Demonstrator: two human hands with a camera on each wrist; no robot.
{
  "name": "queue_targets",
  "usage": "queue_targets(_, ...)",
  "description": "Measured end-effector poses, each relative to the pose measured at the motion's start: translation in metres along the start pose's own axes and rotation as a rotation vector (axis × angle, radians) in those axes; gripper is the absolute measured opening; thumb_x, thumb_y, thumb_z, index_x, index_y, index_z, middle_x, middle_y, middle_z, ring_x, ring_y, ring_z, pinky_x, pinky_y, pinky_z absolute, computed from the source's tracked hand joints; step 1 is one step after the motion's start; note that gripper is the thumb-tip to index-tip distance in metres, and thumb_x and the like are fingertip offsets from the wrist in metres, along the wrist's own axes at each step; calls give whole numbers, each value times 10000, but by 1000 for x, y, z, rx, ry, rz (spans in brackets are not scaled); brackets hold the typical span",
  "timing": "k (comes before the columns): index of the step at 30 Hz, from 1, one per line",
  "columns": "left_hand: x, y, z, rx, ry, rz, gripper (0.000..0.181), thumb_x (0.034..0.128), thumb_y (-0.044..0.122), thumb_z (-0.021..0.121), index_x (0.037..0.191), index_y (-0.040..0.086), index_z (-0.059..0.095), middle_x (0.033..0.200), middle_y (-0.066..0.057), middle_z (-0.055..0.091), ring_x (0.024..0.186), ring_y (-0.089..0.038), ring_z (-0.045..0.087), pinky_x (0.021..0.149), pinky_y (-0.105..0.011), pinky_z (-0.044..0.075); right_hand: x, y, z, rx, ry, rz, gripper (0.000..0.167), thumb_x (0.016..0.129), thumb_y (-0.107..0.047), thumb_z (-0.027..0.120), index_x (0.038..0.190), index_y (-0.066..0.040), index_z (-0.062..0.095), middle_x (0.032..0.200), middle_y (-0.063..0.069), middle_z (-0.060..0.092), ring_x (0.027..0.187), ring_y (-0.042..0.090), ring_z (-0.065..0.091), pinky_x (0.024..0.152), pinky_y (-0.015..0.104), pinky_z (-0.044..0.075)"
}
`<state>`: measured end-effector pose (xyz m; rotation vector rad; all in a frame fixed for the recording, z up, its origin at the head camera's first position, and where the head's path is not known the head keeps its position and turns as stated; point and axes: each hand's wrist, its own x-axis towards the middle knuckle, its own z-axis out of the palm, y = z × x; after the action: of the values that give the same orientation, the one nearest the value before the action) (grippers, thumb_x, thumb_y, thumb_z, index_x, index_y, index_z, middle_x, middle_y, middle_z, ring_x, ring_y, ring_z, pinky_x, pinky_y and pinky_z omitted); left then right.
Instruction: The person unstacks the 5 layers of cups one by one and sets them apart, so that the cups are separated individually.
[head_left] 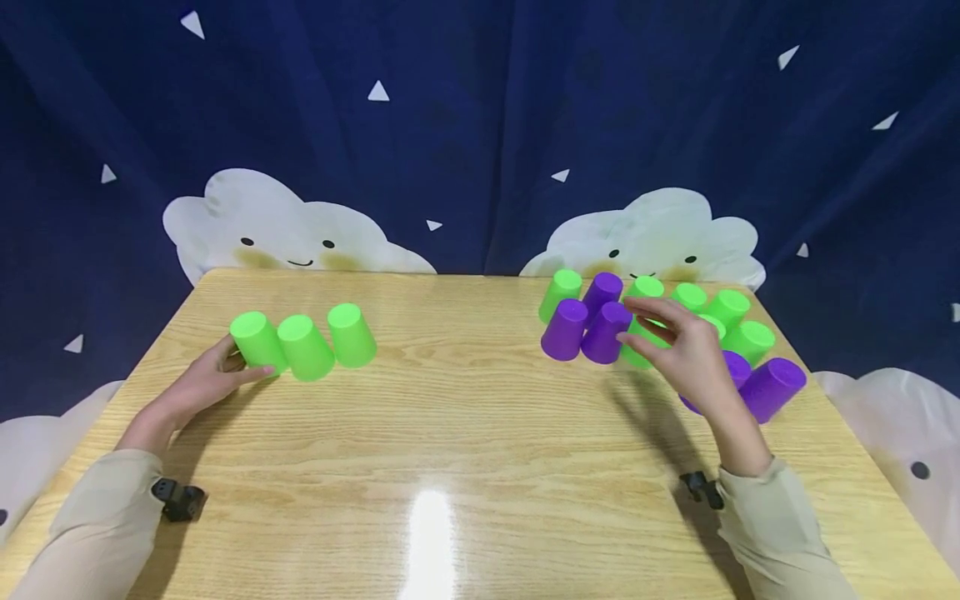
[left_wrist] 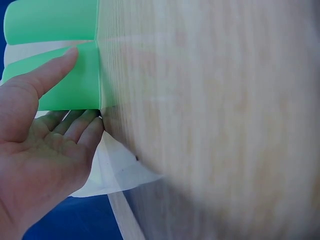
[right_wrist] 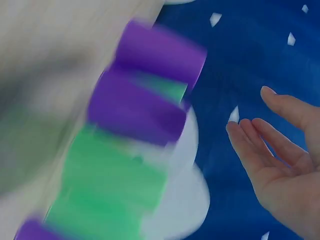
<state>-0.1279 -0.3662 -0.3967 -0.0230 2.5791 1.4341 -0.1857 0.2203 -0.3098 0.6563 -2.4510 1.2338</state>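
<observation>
Three upside-down green cups stand in a row on the left side of the table. My left hand [head_left: 202,387] holds the leftmost green cup [head_left: 257,340], thumb on its near side and fingers round its far left side. In the left wrist view the thumb lies against that cup's wall and the other fingers pass behind it. My right hand [head_left: 693,358] hovers over the right-hand group of cups, thumb and fingers apart with nothing between them. Nearest its fingertips in the head view is a purple cup [head_left: 604,335]; the right wrist view shows a gap to the cups.
Several more upside-down cups crowd the right side, among them a green cup [head_left: 561,293] at the back left and a purple cup [head_left: 772,387] at the front right. My right hand hides part of this group. A dark blue curtain [head_left: 465,142] hangs behind the wooden table [head_left: 450,433].
</observation>
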Motion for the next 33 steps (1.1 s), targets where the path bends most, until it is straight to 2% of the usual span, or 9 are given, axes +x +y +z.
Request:
queue_targets(3,-1,-1,0,-3,0,7,897,974,276,639,1570,37,12,1553,-349,114,1391,-567,142,1067,-703,211,17,-17,29,65,-49,-32,427,797,75,772,1206,59,651,1168,203,654,1079,290,644,914,226,508)
queue_targets(5,-1,0,0,-5,-2,11,897,974,270,640,1571,41,10,1555,-346,111,1390,-568,142,1063,-707,214,28,-28,48,109,-79,-63,425,790,83,775,1197,62,655,1162,204,657,1072,339,644,915,262,518)
queue_targets(9,-1,0,0,-9,-7,15,901,974,262,641,1571,44,3,1554,-349,111,1388,-570,143,1054,-715,219,46,-49,85,190,-140,-113,401,800,76,770,1187,53,663,1156,189,655,1081,294,640,931,314,523)
queue_targets(15,-1,-1,0,-3,-1,18,897,974,262,641,1571,45,7,1547,-354,131,1389,-568,150,1059,-711,215,67,-77,140,281,-239,-177,368,812,73,758,1165,97,655,1146,200,649,1103,288,634,957,293,506)
queue_targets(19,0,-2,0,-8,-4,14,908,973,267,642,1575,66,-7,1560,-342,93,1397,-562,124,1059,-715,208,78,-92,172,258,-310,-183,383,817,51,763,1180,96,649,1163,185,654,1123,269,631,952,263,502)
queue_targets(25,1,-2,0,-11,-3,20,899,976,262,639,1575,65,-2,1561,-340,95,1399,-558,125,1068,-707,202,92,-106,216,218,-417,-123,396,848,12,750,1226,51,639,1229,158,645,1158,238,610,946,181,476)
queue_targets(33,0,-2,0,-11,-1,20,904,974,267,642,1577,73,-2,1556,-345,108,1388,-571,144,1060,-714,208,106,-118,265,105,-523,-106,454,855,-61,769,1279,9,622,1288,121,621,1166,208,605,939,160,469)
